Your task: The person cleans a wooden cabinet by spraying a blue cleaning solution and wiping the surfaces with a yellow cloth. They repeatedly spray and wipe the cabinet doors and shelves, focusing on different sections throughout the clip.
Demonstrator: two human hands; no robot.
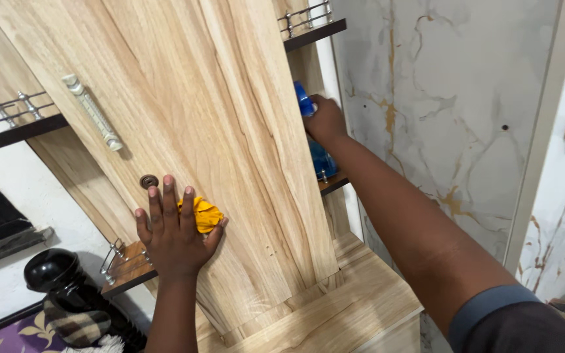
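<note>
My left hand (172, 232) lies flat, fingers spread, on a light wooden cabinet door (184, 98), pressing a yellow cloth (204, 214) against it. A round lock (148, 181) and a pale handle (93, 112) are on the door above the hand. My right hand (325, 121) reaches behind the door's right edge and is closed around a blue bottle (322, 160) that stands on a small side shelf (333, 183). Most of the bottle is hidden by the door and the hand.
Dark side shelves with metal rails stick out at the left (8, 127), lower left (125, 268) and top (312, 29). A marble-patterned wall (452, 98) is at the right. A black round post (53, 271) stands at the lower left.
</note>
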